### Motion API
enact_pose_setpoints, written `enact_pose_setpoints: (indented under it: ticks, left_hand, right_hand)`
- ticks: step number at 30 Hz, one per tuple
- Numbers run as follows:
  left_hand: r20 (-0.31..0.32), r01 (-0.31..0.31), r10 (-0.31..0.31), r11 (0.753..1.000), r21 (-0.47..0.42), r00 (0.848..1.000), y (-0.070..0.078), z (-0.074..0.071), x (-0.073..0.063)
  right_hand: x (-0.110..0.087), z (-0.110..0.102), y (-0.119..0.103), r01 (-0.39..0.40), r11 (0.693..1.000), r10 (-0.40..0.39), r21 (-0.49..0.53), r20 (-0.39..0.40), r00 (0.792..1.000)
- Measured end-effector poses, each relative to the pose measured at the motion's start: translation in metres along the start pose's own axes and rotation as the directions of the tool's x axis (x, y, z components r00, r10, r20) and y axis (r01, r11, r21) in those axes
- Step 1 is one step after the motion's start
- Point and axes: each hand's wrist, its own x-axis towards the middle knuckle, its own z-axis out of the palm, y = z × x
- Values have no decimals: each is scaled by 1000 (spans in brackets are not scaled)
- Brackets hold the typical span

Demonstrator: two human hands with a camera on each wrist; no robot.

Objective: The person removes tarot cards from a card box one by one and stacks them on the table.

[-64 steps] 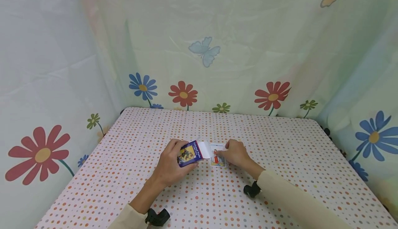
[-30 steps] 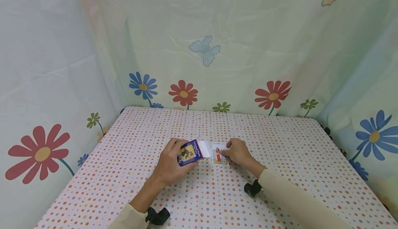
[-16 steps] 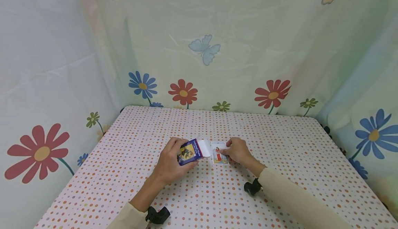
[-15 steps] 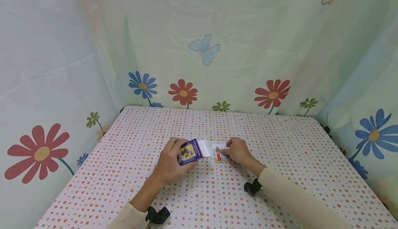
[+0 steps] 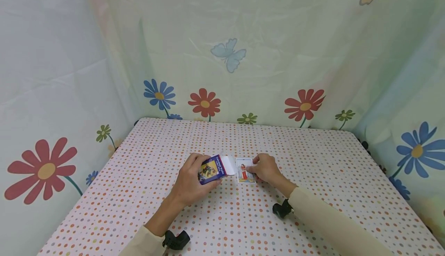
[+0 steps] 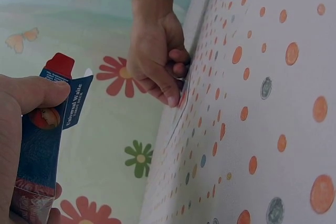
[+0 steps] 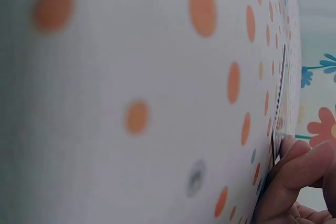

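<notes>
My left hand (image 5: pixel 189 182) grips a purple-blue tarot deck box (image 5: pixel 210 170), fingers on its far edge and thumb on the near one. Its white end flap (image 5: pixel 227 166) stands open towards the right; in the left wrist view the box (image 6: pixel 42 145) is tilted and raised off the table. A tarot card (image 5: pixel 245 177) with a red-robed figure lies face up just right of the flap. My right hand (image 5: pixel 267 168) pinches the card's right edge, thumb on top. Seen from the right wrist, the card (image 7: pixel 283 87) is a thin edge at the fingers. Whether other cards lie beneath it I cannot tell.
Under everything is a table (image 5: pixel 222 225) covered in white cloth with coloured dots. A hanging curtain (image 5: pixel 271 55) printed with flowers and butterflies encloses its back and sides. Each wrist wears a black camera (image 5: pixel 176 240).
Since about two seconds ago the card has shifted slightly right and away from me with my right hand. Over the last second both hands have stayed nearly still; the left keeps its grip on the box.
</notes>
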Motion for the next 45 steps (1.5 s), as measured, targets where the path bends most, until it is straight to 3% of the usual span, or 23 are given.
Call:
enact_pose_setpoints:
  ticks: [16, 23, 36, 45]
  left_hand:
    - [3, 17, -17, 1000, 10, 1000, 2, -1, -1]
    - [13, 21, -21, 1000, 10, 1000, 2, -1, -3]
    - [15, 15, -15, 1000, 3, 1000, 1, 1, -2]
    - [18, 7, -7, 1000, 3, 1000, 1, 1, -1]
  right_hand:
    - [-6, -4, 2, -21, 992, 23, 121, -14, 1000]
    - [-8, 1, 2, -33, 990, 43, 136, -66, 997]
    - [-21, -7, -9, 89, 972, -33, 220, -248, 968]
    - [-39, -2, -22, 149, 933, -67, 327, -249, 966]
